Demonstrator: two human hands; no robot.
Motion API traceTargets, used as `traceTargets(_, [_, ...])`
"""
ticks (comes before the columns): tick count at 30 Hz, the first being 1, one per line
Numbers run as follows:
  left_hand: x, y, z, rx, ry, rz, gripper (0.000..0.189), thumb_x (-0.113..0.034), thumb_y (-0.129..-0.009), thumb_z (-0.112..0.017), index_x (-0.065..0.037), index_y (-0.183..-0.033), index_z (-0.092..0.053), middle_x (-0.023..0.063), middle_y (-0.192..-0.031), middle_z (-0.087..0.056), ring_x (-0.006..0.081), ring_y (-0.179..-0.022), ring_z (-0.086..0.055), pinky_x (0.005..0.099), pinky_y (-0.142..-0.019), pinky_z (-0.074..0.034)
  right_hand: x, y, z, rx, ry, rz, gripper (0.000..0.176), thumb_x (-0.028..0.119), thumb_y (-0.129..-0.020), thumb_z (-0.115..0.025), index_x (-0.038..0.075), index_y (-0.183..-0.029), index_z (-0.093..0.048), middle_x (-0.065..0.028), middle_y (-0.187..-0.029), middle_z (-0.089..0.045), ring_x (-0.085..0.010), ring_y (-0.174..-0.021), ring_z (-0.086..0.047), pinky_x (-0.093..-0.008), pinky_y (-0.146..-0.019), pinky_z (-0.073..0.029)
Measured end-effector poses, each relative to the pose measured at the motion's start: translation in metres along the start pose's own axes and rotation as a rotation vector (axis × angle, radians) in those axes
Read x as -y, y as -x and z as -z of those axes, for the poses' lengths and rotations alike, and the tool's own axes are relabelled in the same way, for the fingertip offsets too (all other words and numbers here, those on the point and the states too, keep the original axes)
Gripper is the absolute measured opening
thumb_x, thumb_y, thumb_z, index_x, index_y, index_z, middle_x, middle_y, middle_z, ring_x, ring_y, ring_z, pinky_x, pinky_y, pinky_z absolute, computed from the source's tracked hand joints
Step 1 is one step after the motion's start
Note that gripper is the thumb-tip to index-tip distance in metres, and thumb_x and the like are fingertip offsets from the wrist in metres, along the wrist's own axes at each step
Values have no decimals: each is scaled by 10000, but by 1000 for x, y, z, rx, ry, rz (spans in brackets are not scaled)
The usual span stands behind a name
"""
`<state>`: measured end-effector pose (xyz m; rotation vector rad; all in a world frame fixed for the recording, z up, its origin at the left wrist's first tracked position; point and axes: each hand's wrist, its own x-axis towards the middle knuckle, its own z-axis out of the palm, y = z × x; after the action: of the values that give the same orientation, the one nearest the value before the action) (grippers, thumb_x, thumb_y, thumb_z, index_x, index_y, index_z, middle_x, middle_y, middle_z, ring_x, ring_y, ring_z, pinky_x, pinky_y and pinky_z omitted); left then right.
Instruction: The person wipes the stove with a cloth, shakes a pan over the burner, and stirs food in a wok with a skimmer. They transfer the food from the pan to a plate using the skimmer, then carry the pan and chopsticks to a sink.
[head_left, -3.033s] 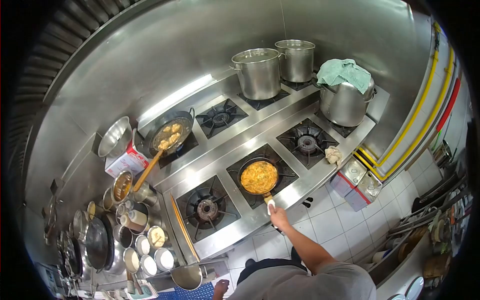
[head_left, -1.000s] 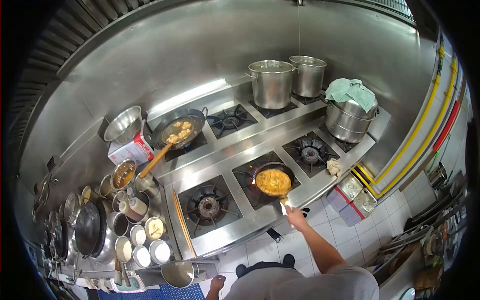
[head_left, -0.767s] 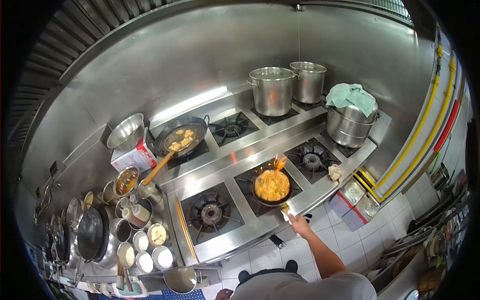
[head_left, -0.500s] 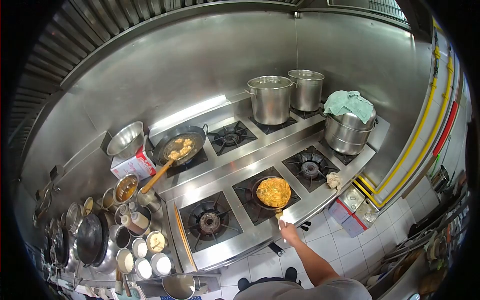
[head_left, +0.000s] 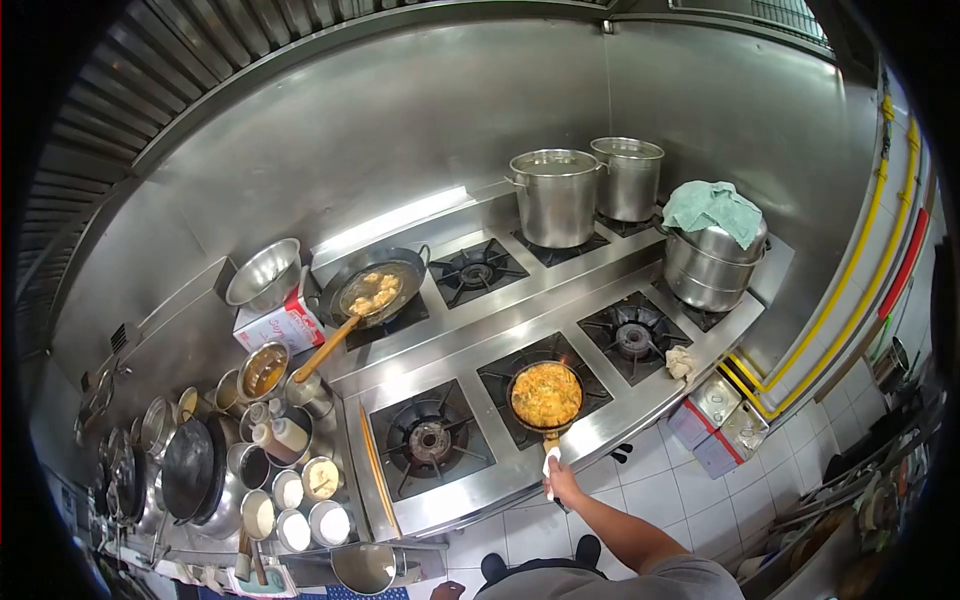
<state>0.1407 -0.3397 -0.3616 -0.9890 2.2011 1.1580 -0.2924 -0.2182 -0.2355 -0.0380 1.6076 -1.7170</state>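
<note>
My right hand (head_left: 564, 484) is wrapped round the handle of a frying pan (head_left: 517, 418), with a white cloth (head_left: 551, 461) at its grip. An orange-yellow omelette-like food (head_left: 546, 391) fills the pan, which sits over the front middle burner near the stove's front edge. Of my left hand (head_left: 447, 591) only a small part shows at the bottom edge, and its fingers cannot be made out. At the back left, a wok (head_left: 338, 275) holds oil with browned pieces, and a wooden-handled strainer (head_left: 327, 349) rests in it.
Two tall pots (head_left: 556, 200) and a lidded steamer (head_left: 705, 275) under a green cloth (head_left: 712, 210) stand at the back right. Chopsticks (head_left: 377, 470) lie left of the front left burner (head_left: 430, 440). Left of the stove are bowls, bottles (head_left: 290, 434) and a carton (head_left: 277, 326).
The pan has shifted slightly left and toward the stove's front edge, with my right hand on its handle. Part of my left hand has come into view. The camera view has shifted a little.
</note>
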Motion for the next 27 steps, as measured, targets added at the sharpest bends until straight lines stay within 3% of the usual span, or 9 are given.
traceTargets(4, [16, -3, -8, -118, -129, -49, 348, -445, -813, -487, -196, -976, -667, 69, -998, -656, 264, -885, -634, 356, -795, -493, 25, 1, 18, -83, 165, -83, 430, 446, -918, -452, 28, -837, -510, -39, -541, -447, -139, -375, -407, -301, -361, -363])
traceTargets(6, [16, -3, -15, -123, 27, 161, 428, -497, -770, -527, -155, -983, -671, 121, -1036, -644, 308, -947, -614, 381, -834, -485, 40, -2, 22, -112, 233, -40, 454, 460, -919, -437, 25, -821, -519, -33, -542, -457, -139, -382, -414, -298, -367, -353])
traceTargets(8, [23, -4, -20, -165, -44, 67, 430, -502, -754, -543, -157, -975, -674, 134, -1028, -644, 312, -929, -619, 381, -833, -486, 25, -2, 7, -129, 281, 20, 452, 462, -926, -416, 29, -841, -512, -40, -552, -462, -140, -416, -436, -303, -374, -359])
traceTargets(11, [5, 9, -17, -146, 44, 187, 393, -479, -754, -552, -174, -967, -679, 129, -1035, -643, 295, -948, -616, 371, -839, -484, -3, -4, -1, 72, -58, -117, 452, 465, -933, -392, 32, -860, -499, -50, -561, -466, -146, -443, -452, -309, -380, -370])
traceTargets(15, [10, 8, -28, -158, 75, 157, 386, -487, -771, -532, -194, -973, -681, 114, -1039, -644, 289, -987, -600, 364, -862, -472, 31, -20, 34, -96, 286, -35, 459, 496, -933, -363, 67, -807, -465, -65, -574, -475, -154, -429, -448, -311, -375, -382])
traceTargets(21, [21, 20, -46, -181, 90, 227, 416, -504, -775, -531, -158, -952, -678, 133, -1015, -647, 291, -938, -614, 376, -804, -492, 24, 1, 11, 86, -49, -267, 376, 467, -952, -318, 100, -977, -397, -78, -625, -418, -196, -518, -435, -366, -452, -398])
traceTargets(22, [42, 7, -52, -172, -29, 9, 414, -497, -766, -551, -143, -941, -676, 139, -966, -656, 279, -894, -626, 379, -762, -503, 32, -1, 18, 80, -35, -299, 366, 455, -951, -320, 101, -969, -411, -66, -613, -411, -186, -486, -416, -359, -432, -386])
traceTargets(24, [18, 17, -52, -82, 403, 390, 388, -493, -783, -540, -174, -961, -670, 116, -954, -657, 268, -867, -629, 379, -739, -504, 52, -4, 30, -33, 165, -276, 373, 460, -941, -334, 98, -942, -422, -57, -602, -409, -176, -436, -386, -351, -393, -362])
traceTargets(27, [35, 2, -62, -111, 30, 44, 384, -495, -804, -515, -183, -970, -666, 94, -982, -650, 274, -884, -622, 392, -746, -500, 37, -23, 20, -139, 163, -173, 440, 463, -923, -334, 50, -858, -473, -62, -551, -420, -186, -392, -403, -348, -357, -356])
